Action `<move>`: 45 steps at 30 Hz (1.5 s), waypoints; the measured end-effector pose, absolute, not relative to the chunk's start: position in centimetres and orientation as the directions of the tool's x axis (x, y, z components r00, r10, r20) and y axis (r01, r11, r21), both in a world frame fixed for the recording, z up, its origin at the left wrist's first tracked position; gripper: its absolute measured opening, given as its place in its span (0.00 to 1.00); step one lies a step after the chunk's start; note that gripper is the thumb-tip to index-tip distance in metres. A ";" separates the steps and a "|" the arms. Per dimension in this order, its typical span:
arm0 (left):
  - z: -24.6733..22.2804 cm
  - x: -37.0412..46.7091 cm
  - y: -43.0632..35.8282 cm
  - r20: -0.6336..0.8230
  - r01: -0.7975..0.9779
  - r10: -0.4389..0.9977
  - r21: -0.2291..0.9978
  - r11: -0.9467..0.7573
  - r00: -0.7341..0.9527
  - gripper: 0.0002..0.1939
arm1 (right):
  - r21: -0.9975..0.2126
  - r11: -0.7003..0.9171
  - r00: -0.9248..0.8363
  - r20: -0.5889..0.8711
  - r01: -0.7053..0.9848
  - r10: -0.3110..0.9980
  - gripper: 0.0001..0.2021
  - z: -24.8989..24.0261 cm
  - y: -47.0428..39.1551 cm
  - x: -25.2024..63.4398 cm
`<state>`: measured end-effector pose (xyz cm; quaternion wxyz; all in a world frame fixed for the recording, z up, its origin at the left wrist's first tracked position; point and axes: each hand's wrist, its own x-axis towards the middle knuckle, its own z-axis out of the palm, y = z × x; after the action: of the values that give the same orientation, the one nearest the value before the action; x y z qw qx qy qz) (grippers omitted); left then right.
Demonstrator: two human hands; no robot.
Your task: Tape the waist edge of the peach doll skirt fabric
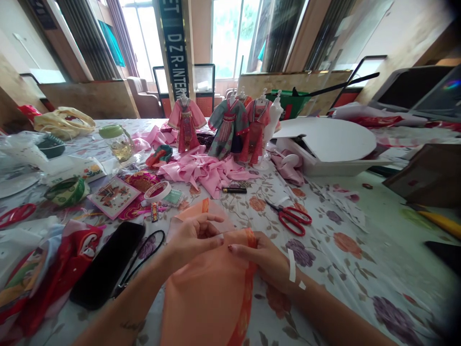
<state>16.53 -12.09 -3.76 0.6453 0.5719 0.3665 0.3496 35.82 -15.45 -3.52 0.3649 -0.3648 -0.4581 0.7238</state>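
Note:
A sheer orange fabric (205, 298) with a brighter patterned border along its right side lies on the flowered tablecloth and runs toward me. At its upper right corner my right hand (261, 254) pinches the border, thumb on top and fingers underneath. My left hand (196, 235) is at the fabric's upper left, its thumb and fingertips close together on the cloth; the thumb points toward the right thumb, a small gap between them. Bits of white tape stick to my right wrist. Red-handled scissors (295, 220) rest to the right of the hands.
Small dressed mannequins (228, 122) stand behind crumpled pink cloth (209, 168). A black phone (110, 262) with a strap lies left of my left forearm. Farther back are a tape roll (157, 191), a glass jar (120, 144) and a white round board (327, 139).

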 end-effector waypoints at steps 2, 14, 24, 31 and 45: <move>-3.7 16.8 -12.4 -0.025 0.023 0.888 1.000 0.017 0.460 0.21 | -0.953 -0.278 -0.448 -0.197 -0.121 0.872 0.15 -3.6 -15.4 35.9; -3.4 17.2 -13.2 0.020 0.131 0.931 0.989 -0.072 0.364 0.05 | -0.960 -0.262 -0.411 -0.200 -0.101 0.889 0.15 -4.4 -15.1 36.0; -3.6 17.1 -12.8 -0.010 0.069 0.924 0.997 -0.018 0.383 0.06 | -0.946 -0.296 -0.374 -0.229 -0.132 0.899 0.13 -4.4 -15.3 35.9; -3.7 17.2 -12.9 -0.018 0.044 0.928 0.999 0.002 0.373 0.06 | -0.967 -0.246 -0.324 -0.211 -0.070 0.922 0.16 -4.3 -15.2 35.8; -3.3 17.5 -13.2 0.088 0.182 0.940 0.971 -0.155 0.328 0.02 | -0.977 -0.211 -0.263 -0.211 0.028 0.941 0.15 -4.3 -14.9 35.9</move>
<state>17.49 -13.24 -3.34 0.4877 0.6529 0.4298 0.3888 35.87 -14.92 -4.27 0.3726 -0.4794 -0.5054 0.6131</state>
